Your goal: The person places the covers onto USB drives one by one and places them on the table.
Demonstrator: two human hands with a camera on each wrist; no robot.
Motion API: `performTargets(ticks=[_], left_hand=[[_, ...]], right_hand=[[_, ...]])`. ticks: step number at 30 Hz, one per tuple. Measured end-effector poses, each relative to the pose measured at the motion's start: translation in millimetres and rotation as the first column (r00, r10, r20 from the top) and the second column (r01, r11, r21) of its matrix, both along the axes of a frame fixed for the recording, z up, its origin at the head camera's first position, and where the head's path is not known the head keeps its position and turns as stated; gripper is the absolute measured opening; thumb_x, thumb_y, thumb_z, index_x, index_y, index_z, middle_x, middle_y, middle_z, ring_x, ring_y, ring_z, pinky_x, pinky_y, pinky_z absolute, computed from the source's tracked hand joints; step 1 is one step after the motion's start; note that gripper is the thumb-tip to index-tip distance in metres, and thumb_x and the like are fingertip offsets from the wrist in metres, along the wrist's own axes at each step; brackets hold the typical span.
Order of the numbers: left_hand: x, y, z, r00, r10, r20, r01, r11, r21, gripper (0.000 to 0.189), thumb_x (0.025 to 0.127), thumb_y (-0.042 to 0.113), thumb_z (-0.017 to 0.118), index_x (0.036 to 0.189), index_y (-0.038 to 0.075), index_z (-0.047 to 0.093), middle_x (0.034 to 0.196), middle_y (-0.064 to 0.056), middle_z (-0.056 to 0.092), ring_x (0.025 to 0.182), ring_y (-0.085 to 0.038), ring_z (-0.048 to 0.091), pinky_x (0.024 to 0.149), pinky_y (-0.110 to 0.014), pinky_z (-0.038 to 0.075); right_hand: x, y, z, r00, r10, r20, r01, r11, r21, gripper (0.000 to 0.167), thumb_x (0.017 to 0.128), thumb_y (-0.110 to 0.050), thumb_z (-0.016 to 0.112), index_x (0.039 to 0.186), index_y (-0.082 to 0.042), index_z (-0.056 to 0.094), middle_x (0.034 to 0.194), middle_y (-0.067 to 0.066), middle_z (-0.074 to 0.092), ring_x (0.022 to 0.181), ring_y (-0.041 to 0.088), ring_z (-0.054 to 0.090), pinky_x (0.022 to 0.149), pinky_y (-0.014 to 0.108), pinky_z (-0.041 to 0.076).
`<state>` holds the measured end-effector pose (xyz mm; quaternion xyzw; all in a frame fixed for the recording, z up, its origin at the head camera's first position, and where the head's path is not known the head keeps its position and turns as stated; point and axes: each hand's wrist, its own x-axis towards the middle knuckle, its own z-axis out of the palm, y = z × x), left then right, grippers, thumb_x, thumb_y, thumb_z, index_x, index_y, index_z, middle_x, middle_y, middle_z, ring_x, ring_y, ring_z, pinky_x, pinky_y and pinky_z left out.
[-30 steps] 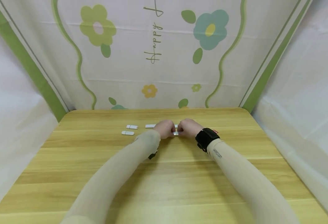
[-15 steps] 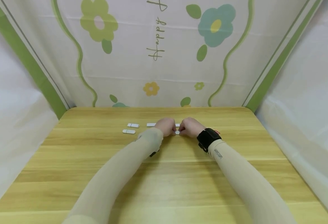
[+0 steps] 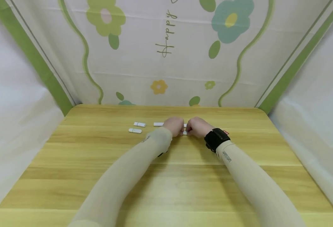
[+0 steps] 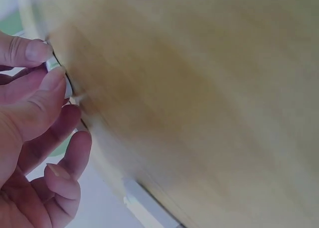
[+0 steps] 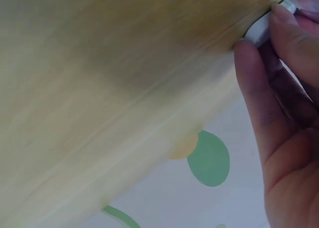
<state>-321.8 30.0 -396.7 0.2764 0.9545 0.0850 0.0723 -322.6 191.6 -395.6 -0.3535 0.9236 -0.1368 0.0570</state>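
Near the far edge of the wooden table, both hands meet over a small white USB stick. My left hand pinches one end between thumb and fingertips. The other end of the stick is pinched by my right hand, its thumb on top. Fingers cover most of the stick, and only short white parts show between them. In the left wrist view, the thumb of the left hand lies along the stick close to the other hand's thumb.
Left of the hands, two white USB sticks lie one behind the other: a squarer one and a rounded one. Behind the hands, white pieces are partly hidden. A flower-print cloth rises beyond the table's far edge.
The head view has shifted, so the table and hands appear slightly higher and further right. Both hands stay together on the USB stick with only slight finger movement.
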Motion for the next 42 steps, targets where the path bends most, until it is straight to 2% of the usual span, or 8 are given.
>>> performTargets(ticks=[9, 15, 19, 26, 29, 35, 39, 42], left_hand=[[2.2, -2.3, -2.9, 0.999, 0.044, 0.012, -0.044, 0.999, -0.009, 0.012, 0.086, 0.010, 0.078, 0.076, 0.011, 0.071, 0.077, 0.004, 0.065, 0.071, -0.013, 0.053, 0.067, -0.026, 0.049], [1.7, -1.3, -6.2, 1.000, 0.031, -0.002, -0.031, 1.000, -0.003, 0.014, 0.086, 0.010, 0.078, 0.074, 0.010, 0.070, 0.074, 0.003, 0.065, 0.069, -0.013, 0.053, 0.065, -0.027, 0.049], [-2.7, -2.6, -10.5, 0.999, 0.037, 0.009, -0.037, 0.999, -0.005, 0.011, 0.086, 0.014, 0.079, 0.079, 0.011, 0.071, 0.078, 0.003, 0.066, 0.072, -0.012, 0.055, 0.067, -0.027, 0.050], [-15.6, -15.7, -17.7, 0.999, 0.027, 0.027, -0.026, 1.000, -0.006, 0.002, 0.086, 0.011, 0.078, 0.087, 0.011, 0.076, 0.090, 0.002, 0.071, 0.077, -0.012, 0.058, 0.072, -0.027, 0.052], [-17.3, -22.7, -15.5, 0.998, 0.017, 0.065, -0.016, 1.000, -0.015, 0.010, 0.088, 0.013, 0.077, 0.097, 0.012, 0.078, 0.103, 0.002, 0.072, 0.089, -0.012, 0.063, 0.081, -0.028, 0.053], [-24.5, -34.6, -18.0, 0.995, 0.015, 0.095, -0.013, 1.000, -0.018, 0.026, 0.090, 0.021, 0.076, 0.114, 0.011, 0.074, 0.119, 0.000, 0.069, 0.109, -0.019, 0.063, 0.094, -0.033, 0.050], [-25.1, -45.1, -18.7, 0.995, 0.021, 0.095, -0.023, 0.999, 0.025, 0.029, 0.091, 0.022, 0.073, 0.118, 0.012, 0.073, 0.120, 0.000, 0.068, 0.106, -0.017, 0.064, 0.091, -0.033, 0.051], [-18.6, -58.5, -4.4, 0.994, 0.019, 0.103, -0.028, 0.996, 0.086, 0.032, 0.093, 0.023, 0.072, 0.121, 0.010, 0.071, 0.118, -0.003, 0.069, 0.100, -0.016, 0.065, 0.089, -0.034, 0.052]], right_hand=[[3.7, -9.4, -3.4, 1.000, -0.020, -0.018, 0.020, 1.000, 0.006, 0.004, 0.081, -0.005, 0.080, 0.082, -0.002, 0.077, 0.084, 0.005, 0.073, 0.080, 0.019, 0.067, 0.077, 0.033, 0.055], [2.8, -11.1, -9.3, 0.997, -0.081, -0.003, 0.082, 0.996, 0.036, 0.005, 0.083, -0.005, 0.079, 0.079, -0.005, 0.076, 0.081, 0.002, 0.070, 0.078, 0.018, 0.065, 0.077, 0.033, 0.055], [-2.3, -11.9, -15.1, 0.994, -0.107, 0.012, 0.106, 0.993, 0.048, 0.005, 0.084, -0.006, 0.078, 0.080, -0.008, 0.076, 0.081, 0.000, 0.069, 0.078, 0.016, 0.064, 0.078, 0.033, 0.054], [-13.5, -19.5, -18.3, 0.998, -0.055, 0.010, 0.055, 0.995, 0.080, 0.005, 0.088, -0.007, 0.075, 0.083, -0.005, 0.075, 0.081, 0.000, 0.068, 0.077, 0.016, 0.062, 0.077, 0.033, 0.053], [-14.6, -21.1, -16.1, 0.999, -0.048, 0.006, 0.047, 0.995, 0.090, 0.004, 0.089, -0.006, 0.074, 0.089, -0.002, 0.076, 0.083, 0.003, 0.069, 0.078, 0.017, 0.062, 0.079, 0.035, 0.053], [-17.5, -11.1, -16.6, 0.996, -0.091, 0.005, 0.091, 0.992, 0.083, 0.024, 0.088, -0.008, 0.076, 0.111, -0.002, 0.073, 0.096, 0.008, 0.069, 0.088, 0.022, 0.063, 0.083, 0.039, 0.052], [-10.8, -1.6, -4.6, 0.993, -0.119, 0.016, 0.118, 0.990, 0.074, 0.029, 0.090, -0.016, 0.074, 0.116, -0.003, 0.071, 0.107, 0.011, 0.070, 0.098, 0.027, 0.064, 0.087, 0.042, 0.052], [-1.8, 9.4, 11.8, 0.990, -0.137, -0.019, 0.138, 0.989, 0.054, 0.034, 0.093, -0.022, 0.072, 0.119, -0.001, 0.069, 0.113, 0.014, 0.069, 0.104, 0.030, 0.064, 0.089, 0.045, 0.052]])
